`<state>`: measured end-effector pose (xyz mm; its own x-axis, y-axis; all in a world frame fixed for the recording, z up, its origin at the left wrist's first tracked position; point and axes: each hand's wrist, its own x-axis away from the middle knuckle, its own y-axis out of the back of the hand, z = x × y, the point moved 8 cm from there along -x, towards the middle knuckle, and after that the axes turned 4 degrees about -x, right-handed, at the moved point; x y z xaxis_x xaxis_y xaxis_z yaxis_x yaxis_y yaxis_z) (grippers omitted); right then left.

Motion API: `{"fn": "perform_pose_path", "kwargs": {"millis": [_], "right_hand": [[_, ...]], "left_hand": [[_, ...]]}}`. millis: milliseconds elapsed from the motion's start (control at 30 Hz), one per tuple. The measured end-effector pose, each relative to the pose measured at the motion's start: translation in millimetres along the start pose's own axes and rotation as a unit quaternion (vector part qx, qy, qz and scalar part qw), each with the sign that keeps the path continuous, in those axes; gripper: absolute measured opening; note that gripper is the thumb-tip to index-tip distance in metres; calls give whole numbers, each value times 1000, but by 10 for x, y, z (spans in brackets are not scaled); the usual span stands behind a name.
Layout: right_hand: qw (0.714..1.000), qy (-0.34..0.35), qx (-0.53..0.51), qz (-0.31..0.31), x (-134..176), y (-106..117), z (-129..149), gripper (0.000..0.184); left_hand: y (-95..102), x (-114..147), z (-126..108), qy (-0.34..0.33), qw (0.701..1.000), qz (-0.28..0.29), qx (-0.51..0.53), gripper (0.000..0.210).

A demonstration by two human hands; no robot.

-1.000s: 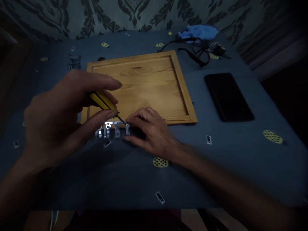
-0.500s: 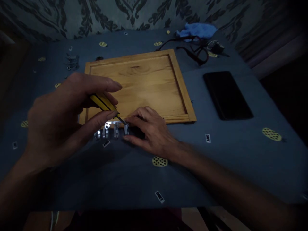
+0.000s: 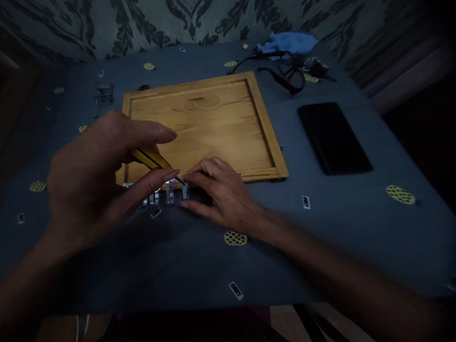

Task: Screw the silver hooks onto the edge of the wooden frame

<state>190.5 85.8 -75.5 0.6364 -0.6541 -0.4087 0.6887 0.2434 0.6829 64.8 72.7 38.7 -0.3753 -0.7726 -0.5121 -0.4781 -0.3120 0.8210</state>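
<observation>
My left hand (image 3: 92, 175) grips a yellow-and-black screwdriver (image 3: 151, 157) between thumb and fingers, its shaft slanting down to the right. The screwdriver's tip meets the right end of a shiny metal hook rail (image 3: 170, 194), which has several curved hooks. This rail lies along the near edge of a framed wooden board (image 3: 203, 123), partly covered by my left thumb. My right hand (image 3: 228, 194) closes around the rail's right end, with its fingers at the board's edge and its thumb below the last hook.
More small metal hooks (image 3: 104, 93) lie at the back left. Behind the board, to the right, are eyeglasses (image 3: 285, 80), a blue cloth (image 3: 288, 42) and keys (image 3: 315, 67). A black phone-like slab (image 3: 335, 137) rests right of the board on the patterned tablecloth (image 3: 285, 266).
My left hand and the screwdriver have turned slightly, with the thumb now covering more of the rail. My right hand stays in place on it. The whole view has shifted a little.
</observation>
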Motion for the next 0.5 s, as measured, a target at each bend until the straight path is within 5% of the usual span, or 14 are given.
{"fn": "perform_pose_path", "kwargs": {"millis": [233,500], "right_hand": [[1000,6,6,-9,-1,9,9,58],[1000,11,19,-3,1,13,15,58]], "left_hand": [[22,56,20,63,998,-2,-8,32],[26,71,54,41,999,-4,29,39]]}}
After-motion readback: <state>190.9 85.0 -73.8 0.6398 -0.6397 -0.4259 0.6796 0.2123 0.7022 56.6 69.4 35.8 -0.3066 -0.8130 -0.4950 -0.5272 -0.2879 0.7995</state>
